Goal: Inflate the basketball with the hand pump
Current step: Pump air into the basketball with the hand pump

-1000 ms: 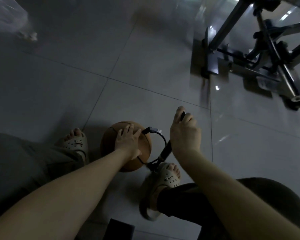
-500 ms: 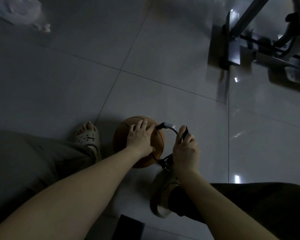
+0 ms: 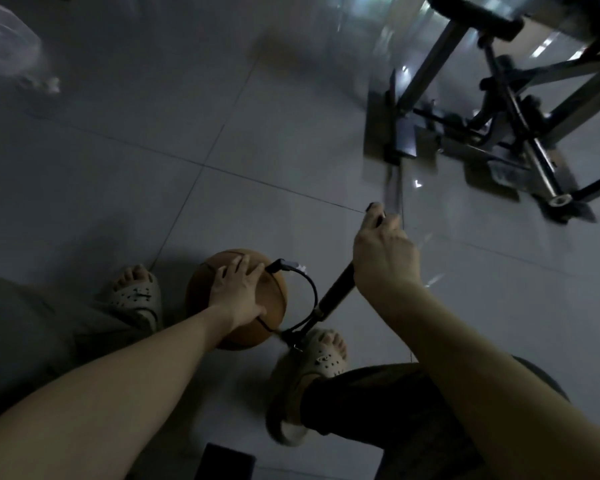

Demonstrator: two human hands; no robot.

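Two hands at work, both mine. L hand (image 3: 238,289) lies flat on top of the basketball (image 3: 274,306), fingers (image 3: 239,268) straight and spread, pressing down, not curled round anything. The ball sits on the tiled floor (image 3: 153,168) between my feet, just beside the R sandal (image 3: 323,355); the L sandal (image 3: 136,296) is a bit further off. R hand (image 3: 385,258) is wrapped tight round the handle end of the hand pump (image 3: 336,292), fingers closed on it, w/ the black tip poking out past my thumb. The pump leans tilted, barrel running from under that hand down to its base at the toe of the R sandal; can't tell if the sandal is actually on it. A black hose (image 3: 315,289) loops from the base up to a connector on top of the ball, right by my L fingertips. Elsewhere: a metal frame (image 3: 499,116) top R, blurred, a clear plastic bag (image 3: 7,53) top L, and sth dark and flat (image 3: 226,462) at the bottom edge. Too dim to say what it is.
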